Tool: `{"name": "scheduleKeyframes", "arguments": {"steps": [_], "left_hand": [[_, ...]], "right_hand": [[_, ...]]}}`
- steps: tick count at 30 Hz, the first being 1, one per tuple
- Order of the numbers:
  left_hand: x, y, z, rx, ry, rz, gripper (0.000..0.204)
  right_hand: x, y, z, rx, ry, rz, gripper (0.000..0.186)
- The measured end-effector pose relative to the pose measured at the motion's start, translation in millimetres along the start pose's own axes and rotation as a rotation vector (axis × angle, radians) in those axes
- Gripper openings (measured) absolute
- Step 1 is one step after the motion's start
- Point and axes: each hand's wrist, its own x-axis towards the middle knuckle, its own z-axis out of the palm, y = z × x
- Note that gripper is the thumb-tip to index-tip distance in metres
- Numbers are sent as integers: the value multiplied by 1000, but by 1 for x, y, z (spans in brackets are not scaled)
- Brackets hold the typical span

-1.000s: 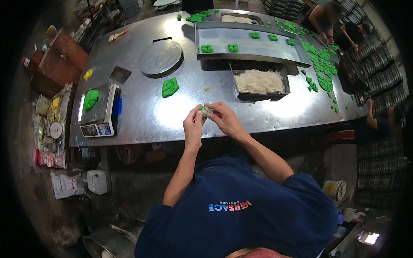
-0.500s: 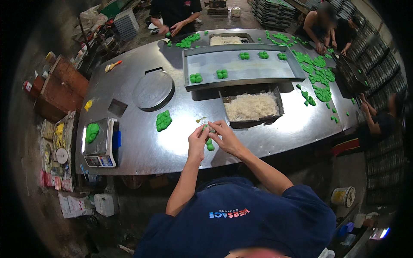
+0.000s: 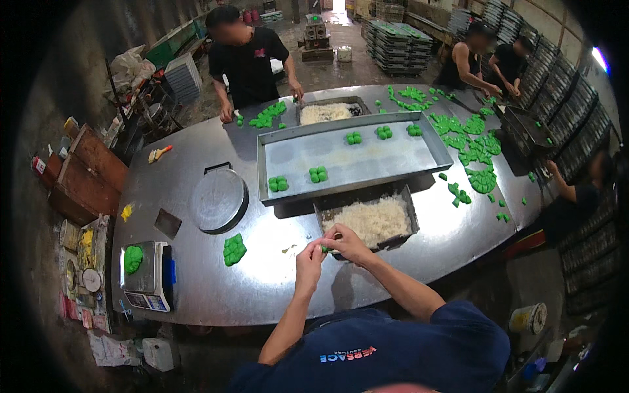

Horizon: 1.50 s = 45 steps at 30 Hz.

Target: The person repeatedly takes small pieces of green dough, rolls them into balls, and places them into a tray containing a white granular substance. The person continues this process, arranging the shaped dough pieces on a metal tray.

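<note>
Left of the left hand (image 3: 309, 261), a bumpy green dough slab (image 3: 234, 249) is lying. This hand and the right hand (image 3: 348, 242) are narrowly pinching a small green dough piece (image 3: 325, 249) between them. Just beyond the right hand, a dark rectangular metal box (image 3: 413, 213) is holding pale crumbs (image 3: 370, 219). Too strong pinching could be tearing the piece.

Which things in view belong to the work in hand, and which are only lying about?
Probably in use:
held green piece
dark box of pale shreds
tray with green clusters
scale bearing a green lump

Apparently lying about:
brush
yellow scrap
dark square piece
</note>
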Motion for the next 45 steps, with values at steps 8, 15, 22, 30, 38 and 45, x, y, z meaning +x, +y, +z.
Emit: {"name": "scheduleKeyframes", "arguments": {"steps": [8,15,22,30,38,45], "left_hand": [[-12,31,-1,35,98,221,47],[-11,-1,-18,-552,-79,204,64],[-42,9,-63,-783,144,9,46],[-87,22,-84,-615,5,72,67],[-106,2,-106,-521,-150,170,68],[-129,21,-105,-261,-91,273,49]], "right_hand": [[5,-59,-12,554,-269,163,17],[-2,-54,65,504,-7,-24,10],[-40,-93,100,11,-138,-259,20],[-52,-98,118,-21,-205,-262,16],[-70,-92,138,267,-254,-46,23],[-86,-85,148,523,-10,115,24]]}}
